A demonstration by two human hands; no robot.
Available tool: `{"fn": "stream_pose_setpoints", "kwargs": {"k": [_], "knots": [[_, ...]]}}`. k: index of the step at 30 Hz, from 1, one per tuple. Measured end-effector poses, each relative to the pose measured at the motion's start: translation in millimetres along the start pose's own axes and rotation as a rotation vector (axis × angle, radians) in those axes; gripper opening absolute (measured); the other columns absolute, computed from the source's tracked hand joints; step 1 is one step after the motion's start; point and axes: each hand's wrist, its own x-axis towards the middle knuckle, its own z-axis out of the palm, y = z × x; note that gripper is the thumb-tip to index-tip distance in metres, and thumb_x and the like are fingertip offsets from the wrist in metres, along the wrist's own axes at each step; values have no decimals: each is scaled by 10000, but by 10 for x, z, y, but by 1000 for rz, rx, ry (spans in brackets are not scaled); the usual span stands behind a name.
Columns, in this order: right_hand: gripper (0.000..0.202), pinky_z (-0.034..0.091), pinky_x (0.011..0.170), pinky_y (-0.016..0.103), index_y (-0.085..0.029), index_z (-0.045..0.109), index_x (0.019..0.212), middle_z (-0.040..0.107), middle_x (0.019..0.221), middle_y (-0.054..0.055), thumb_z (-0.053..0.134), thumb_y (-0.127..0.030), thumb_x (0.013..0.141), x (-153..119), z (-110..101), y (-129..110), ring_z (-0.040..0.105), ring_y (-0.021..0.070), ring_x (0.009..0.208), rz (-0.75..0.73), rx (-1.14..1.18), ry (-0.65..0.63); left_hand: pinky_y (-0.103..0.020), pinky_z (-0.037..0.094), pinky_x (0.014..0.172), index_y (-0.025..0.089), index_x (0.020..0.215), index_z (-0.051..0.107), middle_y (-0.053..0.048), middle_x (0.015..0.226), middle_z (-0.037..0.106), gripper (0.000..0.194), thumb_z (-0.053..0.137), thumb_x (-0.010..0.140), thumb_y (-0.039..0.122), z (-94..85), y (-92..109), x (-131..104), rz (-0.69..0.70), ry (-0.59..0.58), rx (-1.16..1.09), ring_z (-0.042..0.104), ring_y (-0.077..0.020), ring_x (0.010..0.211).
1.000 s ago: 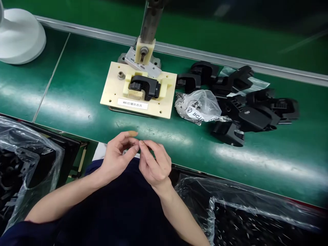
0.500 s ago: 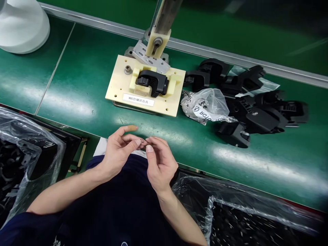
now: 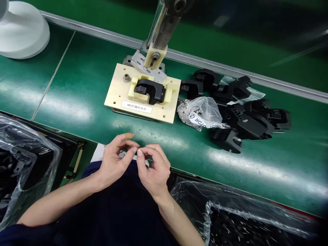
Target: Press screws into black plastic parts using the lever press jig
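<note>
Fingertips [image 3: 134, 150] of the left hand [image 3: 112, 160] and the right hand [image 3: 155, 171] come together in a pinch just off the near edge of the green bench [image 3: 84, 92], and from my remote seat I cannot tell whether something tiny sits between them. One left finger, wearing a tan cover [image 3: 128, 135], is lifted clear. Should a small piece be in that pinch, I would worry most about a drop: bare tips give little grip, and with no bench top below, it could land on the dark clothing or the floor and be hard for me to spot. Farther up, a black bracket [image 3: 153, 89] lies in the raised nest of the cream plate [image 3: 115, 94], beneath the cream block [image 3: 155, 56] on the metal post; I can't judge how fully it is seated, and a crooked fit could let it shift or scuff under pressure. Crowding is my other concern: the clear bag [image 3: 205, 111] lies right by the plate's right edge, against a jumble of black parts [image 3: 252, 124], so a careless sleeve could drag film onto the plate or knock one part against another, scratching both.
</note>
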Motion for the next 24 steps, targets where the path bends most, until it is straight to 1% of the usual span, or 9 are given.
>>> {"fn": "stream_pose_setpoints", "kwargs": {"k": [2, 4, 7, 10, 13, 16, 20, 22, 24], "knots": [[113, 459, 508, 215, -177, 552, 768, 566, 718, 2, 558, -90, 840, 41, -22, -8, 545, 97, 607, 44, 38, -68, -235, 533, 714, 189, 1041, 603, -7, 804, 691, 257, 653, 790, 164, -31, -19, 24, 95, 10, 29, 651, -119, 742], [126, 454, 511, 211, -178, 549, 744, 552, 700, -9, 557, -96, 839, 78, -43, -10, 522, 88, 583, 89, 79, -127, -234, 521, 691, 187, 1039, 601, 7, 750, 659, 261, 649, 785, 149, -56, -28, 47, 147, -4, 33, 620, -109, 696], [119, 456, 530, 202, -177, 568, 759, 562, 712, -12, 562, -97, 846, 121, -58, 2, 518, 80, 590, 134, 154, -170, -217, 505, 657, 190, 1063, 579, 20, 729, 623, 270, 633, 801, 150, -75, -23, 73, 103, -45, -21, 588, -95, 668], [100, 458, 533, 201, -179, 594, 786, 574, 721, -11, 575, -100, 844, 145, -56, 19, 522, 81, 595, 166, 213, -189, -202, 494, 633, 193, 1062, 568, 22, 730, 603, 265, 631, 807, 160, -75, -6, 86, 41, -52, -88, 572, -88, 661], [101, 461, 527, 210, -182, 605, 783, 571, 710, -13, 582, -98, 832, 152, -46, 23, 522, 85, 584, 192, 248, -206, -216, 498, 635, 190, 1056, 568, 16, 732, 603, 264, 639, 802, 173, -71, 0, 84, 30, -47, -108, 573, -96, 664], [113, 459, 506, 212, -191, 599, 787, 564, 705, -21, 584, -85, 822, 153, -35, 4, 528, 88, 574, 177, 256, -209, -235, 505, 641, 200, 1055, 568, 16, 729, 607, 266, 642, 800, 185, -75, -11, 68, 50, -45, -113, 577, -103, 661], [148, 452, 467, 223, -208, 573, 763, 555, 663, -36, 586, -72, 819, 261, -15, -19, 523, 95, 536, 61, 164, -177, -280, 520, 655, 244, 1066, 574, 17, 732, 613, 268, 647, 814, 192, -119, 37, 121, 80, -43, -112, 580, -126, 665], [155, 469, 517, 252, -214, 566, 746, 567, 672, -29, 590, -84, 828, 423, 15, 4, 538, 109, 575, 6, 107, -88, -306, 529, 695, 253, 1060, 589, 7, 760, 628, 260, 645, 819, 175, -157, 124, 253, 163, -45, -75, 599, -142, 704], [145, 486, 605, 302, -218, 566, 739, 583, 713, -6, 581, -131, 855, 659, 75, 60, 561, 138, 656, -42, 52, 55, -322, 536, 746, 237, 1020, 615, -7, 809, 644, 240, 660, 801, 151, -192, 239, 479, 302, -17, -36, 624, -158, 772]]}}
